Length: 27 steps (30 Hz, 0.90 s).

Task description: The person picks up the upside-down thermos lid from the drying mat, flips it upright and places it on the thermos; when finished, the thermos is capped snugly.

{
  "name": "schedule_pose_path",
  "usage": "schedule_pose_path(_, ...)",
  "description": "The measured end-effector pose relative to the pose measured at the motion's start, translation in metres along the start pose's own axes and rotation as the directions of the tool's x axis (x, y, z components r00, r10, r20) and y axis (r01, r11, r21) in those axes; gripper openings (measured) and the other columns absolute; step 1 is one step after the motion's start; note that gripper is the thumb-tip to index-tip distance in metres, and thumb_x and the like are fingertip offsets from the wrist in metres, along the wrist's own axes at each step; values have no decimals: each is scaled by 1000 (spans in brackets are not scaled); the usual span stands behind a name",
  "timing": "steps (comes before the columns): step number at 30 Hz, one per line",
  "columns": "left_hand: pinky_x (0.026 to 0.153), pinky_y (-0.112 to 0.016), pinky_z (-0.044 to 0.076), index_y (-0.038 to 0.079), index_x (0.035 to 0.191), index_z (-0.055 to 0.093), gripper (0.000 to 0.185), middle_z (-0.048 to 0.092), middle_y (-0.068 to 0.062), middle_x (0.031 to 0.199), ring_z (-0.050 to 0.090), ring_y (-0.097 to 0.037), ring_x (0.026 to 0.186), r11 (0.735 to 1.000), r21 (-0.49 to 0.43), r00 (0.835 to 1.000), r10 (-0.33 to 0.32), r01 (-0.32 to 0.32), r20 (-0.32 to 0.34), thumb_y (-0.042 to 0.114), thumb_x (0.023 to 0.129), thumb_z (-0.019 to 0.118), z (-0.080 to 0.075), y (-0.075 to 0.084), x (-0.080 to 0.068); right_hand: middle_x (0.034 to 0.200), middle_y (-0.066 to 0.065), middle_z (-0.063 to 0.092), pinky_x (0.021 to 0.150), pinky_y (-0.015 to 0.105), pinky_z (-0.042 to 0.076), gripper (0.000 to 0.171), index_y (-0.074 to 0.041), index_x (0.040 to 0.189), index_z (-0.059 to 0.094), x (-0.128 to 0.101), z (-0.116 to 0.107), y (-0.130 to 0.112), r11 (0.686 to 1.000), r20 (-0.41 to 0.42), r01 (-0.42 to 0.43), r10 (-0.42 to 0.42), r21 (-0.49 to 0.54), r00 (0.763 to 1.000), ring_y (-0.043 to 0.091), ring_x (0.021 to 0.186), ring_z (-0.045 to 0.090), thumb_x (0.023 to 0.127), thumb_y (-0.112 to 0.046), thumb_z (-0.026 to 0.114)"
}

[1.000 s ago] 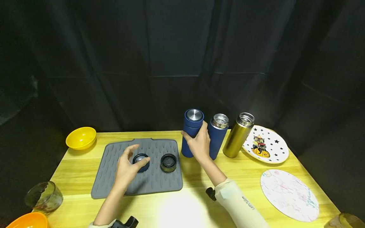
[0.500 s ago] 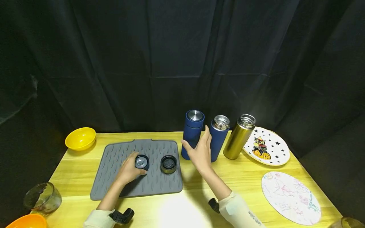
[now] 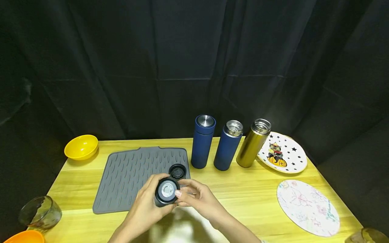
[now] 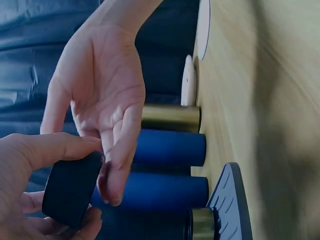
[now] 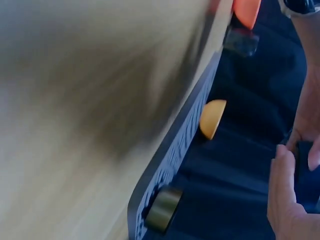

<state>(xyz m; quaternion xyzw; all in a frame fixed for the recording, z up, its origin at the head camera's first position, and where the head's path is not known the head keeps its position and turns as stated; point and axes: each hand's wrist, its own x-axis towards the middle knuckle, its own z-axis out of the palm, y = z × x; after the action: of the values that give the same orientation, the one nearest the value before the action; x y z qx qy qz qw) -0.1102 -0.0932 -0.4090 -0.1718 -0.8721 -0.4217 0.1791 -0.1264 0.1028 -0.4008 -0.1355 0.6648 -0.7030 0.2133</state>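
My left hand [image 3: 149, 200] holds a dark blue bottle lid [image 3: 167, 189] above the front of the grey mat [image 3: 129, 175], its underside facing up. My right hand [image 3: 202, 200] comes in from the right, its thumb at the lid's rim. In the left wrist view, the right hand's palm is visible, with its fingers fairly straight beside the lid. A second lid, black inside and gold outside [image 4: 203, 224], lies on the mat. Behind stand a blue bottle with its lid on [image 3: 202, 143], a lidless blue bottle [image 3: 226, 150] and a lidless gold bottle [image 3: 251, 148].
A yellow bowl [image 3: 81, 147] stands at the back left. A drinking glass [image 3: 42, 212] and an orange bowl [image 3: 24, 237] are at the near left. To the right lie a star-patterned plate [image 3: 291, 157] and an oval placemat [image 3: 307, 207]. Another glass [image 3: 369, 236] shows at the near right corner.
My left hand took hold of the blue lid on the mat and brought it nearer and to the right. My right hand left the bottles and came to the lid.
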Motion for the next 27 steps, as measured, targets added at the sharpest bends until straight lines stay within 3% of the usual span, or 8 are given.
schedule_pose_path(7, 92, -37, 54, 19, 130, 54, 79, 57, 7, 126, 59, -10, 112, 994, 52, 994, 95, -97, 54, 17, 62, 94, 4, 20, -17, 105, 3, 72, 77, 25, 57, 41, 8, 126, 55, -13, 11, 5, 993, 10, -50, 49, 104, 999, 8, 89, 68, 95, -17, 66)
schedule_pose_path(11, 97, -43, 51, 33, 140, 45, 87, 50, 15, 134, 55, -10, 119, 993, -71, 985, -80, 91, 153, 41, 67, 91, 2, 24, -19, 104, 9, 73, 76, 25, 58, 39, 8, 123, 58, -19, 13, 9, 999, -62, 21, -18, 43, 998, 9, 87, 70, 93, -13, 69)
schedule_pose_path(14, 100, -42, 48, 36, 144, 40, 89, 50, 14, 138, 54, -15, 123, 953, -205, 967, -188, 221, 171, 45, 70, 88, -1, 23, -18, 105, 13, 72, 75, 24, 58, 33, 1, 120, 62, -23, 13, 15, 950, -109, 230, -257, -212, 960, 10, 90, 71, 91, -12, 72)
schedule_pose_path(16, 101, -39, 47, 29, 144, 41, 84, 53, 8, 138, 55, -20, 124, 916, -316, 964, -198, 246, 176, 35, 75, 87, -3, 21, -18, 107, 13, 72, 76, 23, 58, 32, -2, 119, 63, -25, 12, 19, 789, -72, 410, -492, -457, 868, 12, 92, 71, 89, -10, 73)
schedule_pose_path(19, 104, -31, 45, 21, 145, 42, 77, 55, 0, 140, 54, -25, 128, 854, -440, 955, -192, 276, 225, 22, 79, 84, -3, 18, -18, 110, 13, 70, 82, 24, 57, 27, -2, 118, 63, -24, 9, 23, 374, 85, 564, -776, -736, 625, 20, 96, 70, 94, -12, 67)
schedule_pose_path(22, 108, -25, 41, 17, 147, 40, 80, 52, -6, 145, 49, -28, 134, 783, -521, 930, -194, 339, 313, 17, 80, 83, -2, 19, -19, 111, 19, 68, 88, 28, 56, 23, 3, 112, 64, -21, 7, 20, 14, 276, 590, -874, -807, 399, 30, 97, 70, 99, -14, 57)
schedule_pose_path(24, 108, -20, 38, 17, 148, 39, 83, 49, -8, 148, 46, -27, 137, 741, -552, 910, -197, 382, 365, 17, 79, 84, -1, 20, -20, 108, 23, 67, 85, 29, 58, 23, 5, 105, 66, -18, 6, 16, -173, 381, 564, -883, -807, 273, 34, 96, 70, 99, -13, 53)
schedule_pose_path(27, 107, -18, 38, 18, 149, 37, 86, 47, -8, 149, 46, -22, 137, 686, -602, 895, -172, 408, 411, 16, 77, 85, 2, 22, -21, 101, 26, 68, 76, 30, 60, 27, 5, 96, 68, -16, 6, 7, -375, 495, 508, -860, -776, 121, 36, 90, 71, 102, -13, 48)
